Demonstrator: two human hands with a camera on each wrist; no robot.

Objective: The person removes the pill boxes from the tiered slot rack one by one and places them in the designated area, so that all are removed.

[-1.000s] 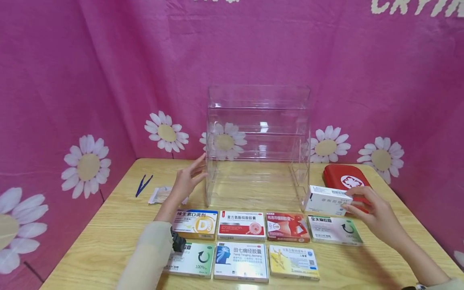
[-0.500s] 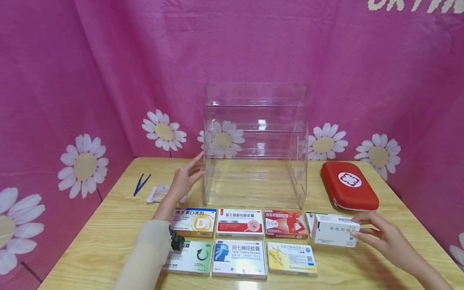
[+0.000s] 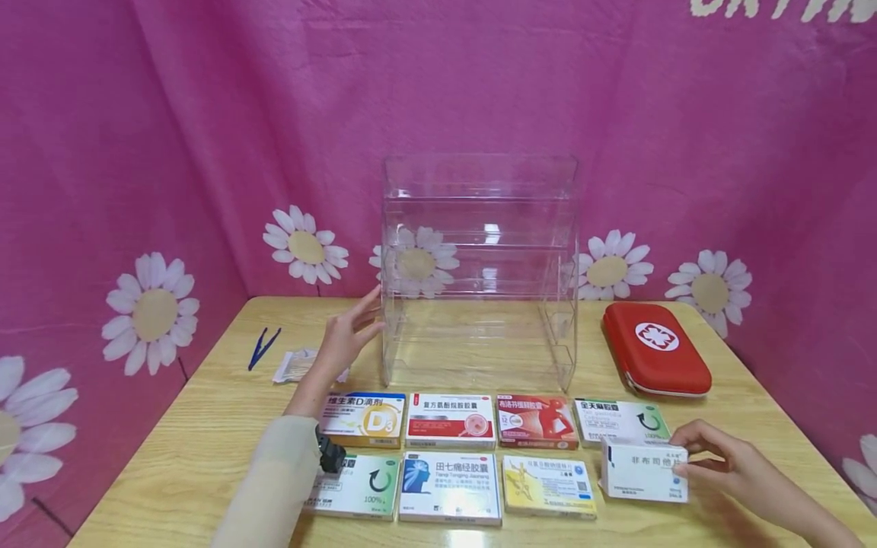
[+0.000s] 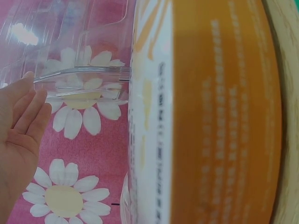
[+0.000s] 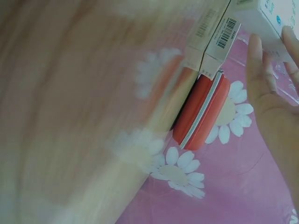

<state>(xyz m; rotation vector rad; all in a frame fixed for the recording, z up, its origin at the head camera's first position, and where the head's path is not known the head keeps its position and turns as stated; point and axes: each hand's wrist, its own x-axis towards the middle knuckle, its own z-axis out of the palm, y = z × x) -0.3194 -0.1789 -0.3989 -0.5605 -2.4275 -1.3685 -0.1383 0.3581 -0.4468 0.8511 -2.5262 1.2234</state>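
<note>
My right hand [image 3: 719, 466] pinches the right end of a white medicine box [image 3: 644, 473], which is tilted with its printed face toward me. In the head view this box sits at the right end of the front row, just below a green-and-white medicine box [image 3: 620, 421]. The right wrist view shows the same white box [image 5: 268, 23] between thumb and fingers. With straight fingers, my left hand [image 3: 346, 339] touches the left side of a clear tiered display rack [image 3: 479, 335]. In the left wrist view the fingertips lie along the edge of the rack [image 4: 79, 71].
Several medicine boxes lie flat in two rows, among them a red one [image 3: 537, 421] and a yellow one [image 3: 550, 487]. A red zip case [image 3: 654, 350] is at the back right. Blue tweezers [image 3: 263, 350] and a cotton swab packet [image 3: 294, 367] lie at the left.
My right hand has brought the white box from beside the rack's right corner toward me, down to the front row. The red case has come into full view. My left hand stays at the rack.
</note>
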